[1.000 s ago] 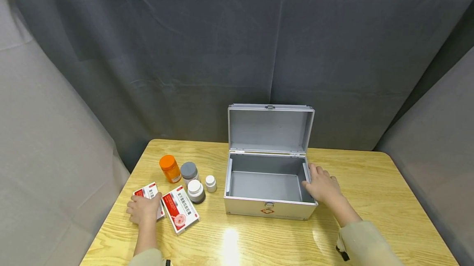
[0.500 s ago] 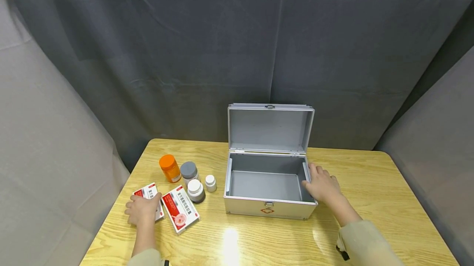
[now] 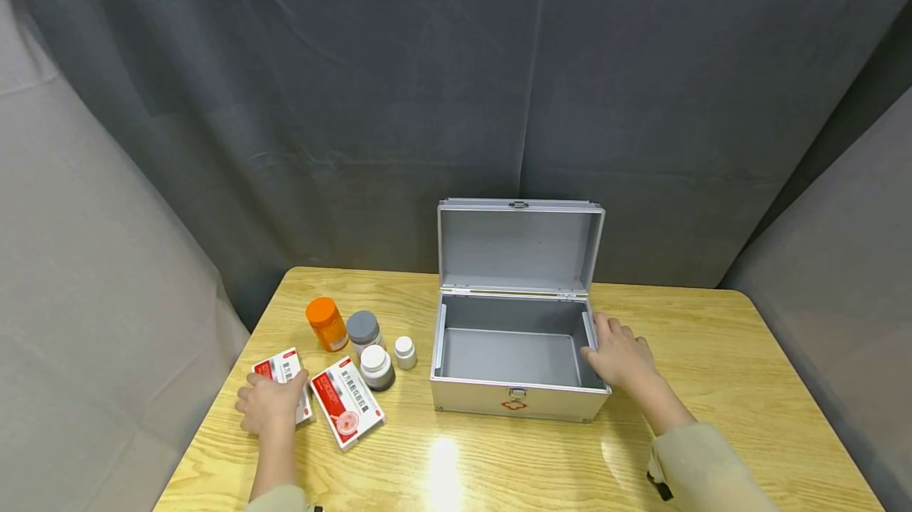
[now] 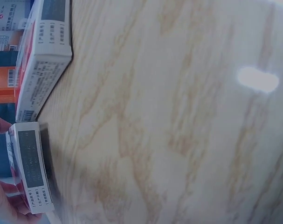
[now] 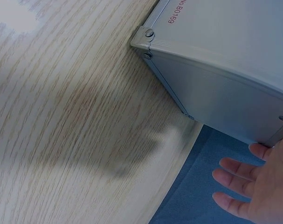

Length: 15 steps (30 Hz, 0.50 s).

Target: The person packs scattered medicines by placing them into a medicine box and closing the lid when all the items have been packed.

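Observation:
My left hand (image 3: pixel 269 403) grips a small white-and-red medicine box (image 3: pixel 286 367) on the left of the table; in the left wrist view the fingers and thumb hold this small box (image 4: pixel 33 163) by its sides. Just right of it lies a larger medicine box (image 3: pixel 349 403) of similar print. My right hand (image 3: pixel 621 355) holds the right wall of a silver first-aid case (image 3: pixel 473 399), thumb over the rim and fingers outside. In the right wrist view several fingers of that hand (image 5: pixel 267 186) spread beyond the case's side. The case's lid (image 3: pixel 520 251) stands raised, and nothing shows inside.
Behind the boxes stand an orange bottle (image 3: pixel 326 325), a grey-capped bottle (image 3: pixel 364 328), a white-capped dark bottle (image 3: pixel 376 368) and a small white bottle (image 3: pixel 405 353). Grey cloth (image 3: pixel 356 116) hangs behind the wooden table (image 3: pixel 527 464).
My left hand has shifted slightly to the left, and the small medicine box has moved with it, away from the larger box. My right hand and the case stay in place.

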Each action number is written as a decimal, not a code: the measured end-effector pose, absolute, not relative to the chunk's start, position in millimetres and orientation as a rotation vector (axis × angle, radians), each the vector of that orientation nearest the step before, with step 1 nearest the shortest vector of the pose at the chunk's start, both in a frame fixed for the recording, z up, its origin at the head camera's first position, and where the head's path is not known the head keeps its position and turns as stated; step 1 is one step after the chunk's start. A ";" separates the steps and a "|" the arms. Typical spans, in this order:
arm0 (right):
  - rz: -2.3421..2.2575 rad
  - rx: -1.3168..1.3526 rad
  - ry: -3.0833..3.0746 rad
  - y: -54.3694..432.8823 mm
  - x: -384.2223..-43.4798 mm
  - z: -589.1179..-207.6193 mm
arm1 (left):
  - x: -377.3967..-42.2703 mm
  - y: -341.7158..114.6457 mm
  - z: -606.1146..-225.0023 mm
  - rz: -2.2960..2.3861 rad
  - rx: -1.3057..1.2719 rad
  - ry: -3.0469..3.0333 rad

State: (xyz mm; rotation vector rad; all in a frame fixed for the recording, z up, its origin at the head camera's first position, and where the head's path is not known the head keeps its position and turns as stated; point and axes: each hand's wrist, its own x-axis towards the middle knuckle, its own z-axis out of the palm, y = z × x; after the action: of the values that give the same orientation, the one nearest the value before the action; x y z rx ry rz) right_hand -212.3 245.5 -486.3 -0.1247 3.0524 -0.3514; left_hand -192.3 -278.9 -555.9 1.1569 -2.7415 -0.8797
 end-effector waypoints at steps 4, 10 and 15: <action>-0.347 -0.122 3.045 245.3 -212.0 -485.9 | -192.6 -279.0 -552.1 -0.883 1.126 -2.722; -0.340 -0.118 3.050 245.5 -211.9 -486.5 | -192.8 -277.7 -542.5 -0.863 1.056 -2.700; -0.345 -0.122 3.056 245.8 -211.5 -486.9 | -193.8 -276.2 -532.2 -0.850 1.018 -2.697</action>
State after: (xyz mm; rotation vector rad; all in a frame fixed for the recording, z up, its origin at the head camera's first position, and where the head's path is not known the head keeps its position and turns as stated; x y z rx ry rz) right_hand -211.5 245.8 -486.9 -0.1220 3.0561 -0.3449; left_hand -193.8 -276.2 -532.2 1.0184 -2.6971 -0.8499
